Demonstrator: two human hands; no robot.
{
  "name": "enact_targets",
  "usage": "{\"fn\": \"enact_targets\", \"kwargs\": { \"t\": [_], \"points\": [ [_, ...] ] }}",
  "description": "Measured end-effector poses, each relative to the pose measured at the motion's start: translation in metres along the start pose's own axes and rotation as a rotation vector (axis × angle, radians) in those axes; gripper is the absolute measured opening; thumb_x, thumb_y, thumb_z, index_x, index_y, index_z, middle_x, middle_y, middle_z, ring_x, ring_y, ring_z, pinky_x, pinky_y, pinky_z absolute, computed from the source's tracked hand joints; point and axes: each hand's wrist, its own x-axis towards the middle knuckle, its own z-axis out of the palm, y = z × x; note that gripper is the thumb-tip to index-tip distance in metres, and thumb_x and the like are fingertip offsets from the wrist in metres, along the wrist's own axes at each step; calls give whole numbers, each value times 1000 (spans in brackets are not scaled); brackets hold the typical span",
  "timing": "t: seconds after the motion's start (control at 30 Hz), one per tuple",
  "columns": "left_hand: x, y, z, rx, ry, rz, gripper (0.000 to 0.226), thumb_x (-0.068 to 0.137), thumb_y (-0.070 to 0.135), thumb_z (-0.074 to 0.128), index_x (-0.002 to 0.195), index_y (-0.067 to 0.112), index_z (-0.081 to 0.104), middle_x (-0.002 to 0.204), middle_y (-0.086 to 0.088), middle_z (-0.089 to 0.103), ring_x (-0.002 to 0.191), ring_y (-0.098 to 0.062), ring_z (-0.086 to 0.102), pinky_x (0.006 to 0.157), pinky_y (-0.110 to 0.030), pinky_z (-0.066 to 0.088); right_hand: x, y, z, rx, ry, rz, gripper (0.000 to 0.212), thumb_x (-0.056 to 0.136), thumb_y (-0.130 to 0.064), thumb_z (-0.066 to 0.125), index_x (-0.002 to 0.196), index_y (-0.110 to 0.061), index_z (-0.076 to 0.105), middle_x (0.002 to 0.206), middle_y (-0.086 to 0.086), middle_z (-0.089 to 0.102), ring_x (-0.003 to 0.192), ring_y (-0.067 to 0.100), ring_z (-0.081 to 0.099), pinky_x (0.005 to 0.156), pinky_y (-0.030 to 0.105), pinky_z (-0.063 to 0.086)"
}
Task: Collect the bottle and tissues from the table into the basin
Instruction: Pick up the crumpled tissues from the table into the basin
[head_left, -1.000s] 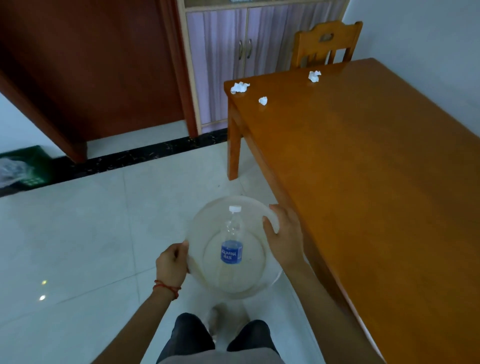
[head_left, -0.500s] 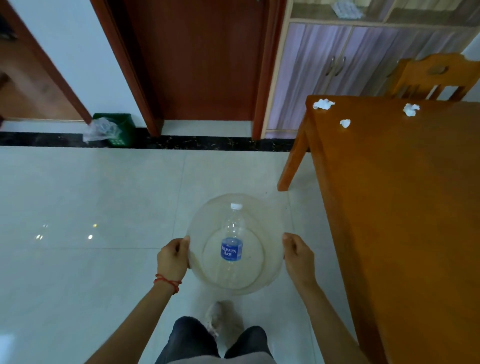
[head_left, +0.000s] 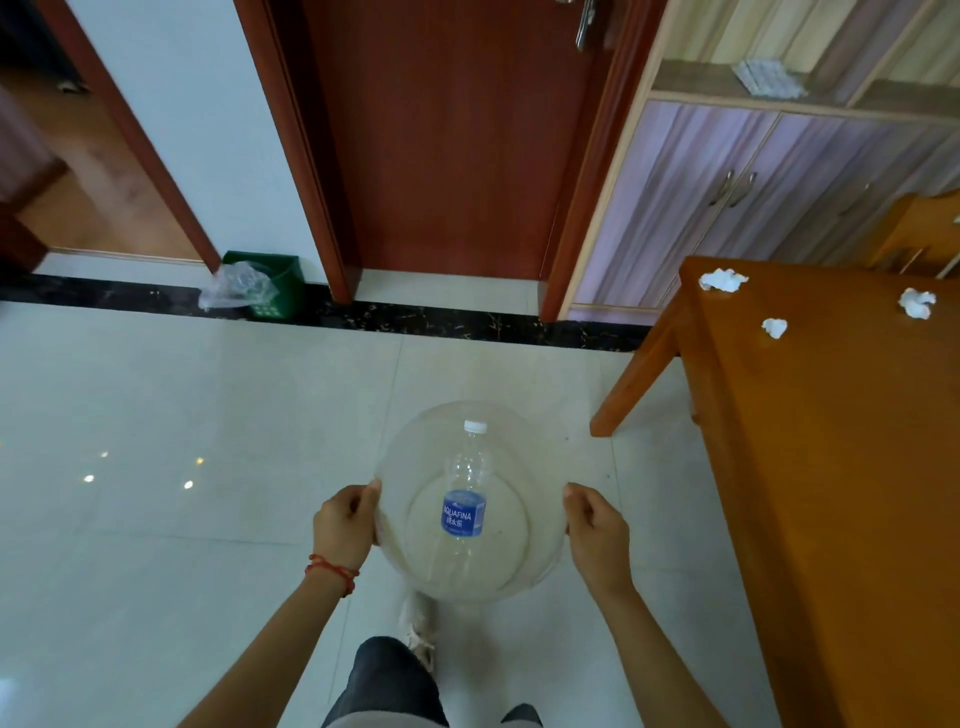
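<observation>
Head view: nearest the camera, dark trouser legs (head_left: 387, 686) and a light shoe (head_left: 418, 631) show above the pale tiled floor (head_left: 156, 545). Both forearms extend forward. The left hand (head_left: 345, 527), with a red cord bracelet (head_left: 332, 569) at the wrist, grips the left rim of the clear basin (head_left: 540, 467); the right hand (head_left: 597, 535) grips the right rim. Both hands are closed on the basin, which is carried level above the floor. Inside it lies the bottle (head_left: 465, 512), clear plastic with a blue label, white cap pointing away from the person, resting along the basin's bottom. To the right stands the orange wooden worktop (head_left: 831, 493). Three crumpled tissues lie near its far end, well apart from the basin: one at the far left corner (head_left: 722, 280), a small one (head_left: 774, 327) nearer the person, and one further right (head_left: 917, 302). Beyond, a green bin (head_left: 270, 283) with a clear plastic bag sits against the wall, beside a red-brown door (head_left: 457, 145) and a purple-fronted cabinet (head_left: 727, 208)
</observation>
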Motion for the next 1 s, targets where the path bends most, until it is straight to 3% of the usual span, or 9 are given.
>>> {"fn": "enact_targets", "kwargs": {
  "t": [0.27, 0.4, 0.77, 0.9, 1.0],
  "points": [
    [119, 41, -12, 11, -37, 22, 31, 90, 28, 47, 79, 5, 64, 71, -14, 66, 72, -33, 63, 61, -25, 42, 77, -53, 54, 66, 47, 17, 22, 92, -22, 51, 96, -6, 66, 78, 8, 67, 73, 21, 62, 73, 32, 53],
    [167, 60, -6, 22, -58, 10, 34, 89, 31, 48, 77, 4, 65, 69, -14, 65, 73, -34, 63, 66, -29, 43, 114, -70, 70, 74, 71, 31, 19, 92, -20, 52, 86, -9, 66, 75, 11, 67, 68, 20, 60, 64, 19, 50],
    [304, 132, 51, 23, -110, 29, 30, 91, 27, 46, 80, 4, 63, 71, -15, 63, 75, -35, 60, 67, -29, 40, 263, -111, 86, 62, 107, 54, 24, 92, -23, 51, 104, -7, 65, 92, 11, 69, 86, 24, 65, 81, 35, 54],
    [346, 162, 71, 39, -126, 62, 32, 91, 27, 45, 79, 4, 63, 69, -16, 63, 72, -34, 59, 59, -26, 39, 310, -129, 82, 76, 106, 59, 22, 92, -22, 52, 103, -8, 64, 83, 7, 68, 78, 23, 65, 75, 32, 55],
    [378, 186, 88, 58, -148, 77, 30, 91, 27, 45, 79, 5, 62, 70, -16, 62, 72, -33, 58, 62, -27, 40, 344, -136, 81, 62, 129, 75, 22, 92, -21, 52, 100, -5, 65, 69, -2, 62, 66, 16, 60, 69, 32, 53]
  ]
}}
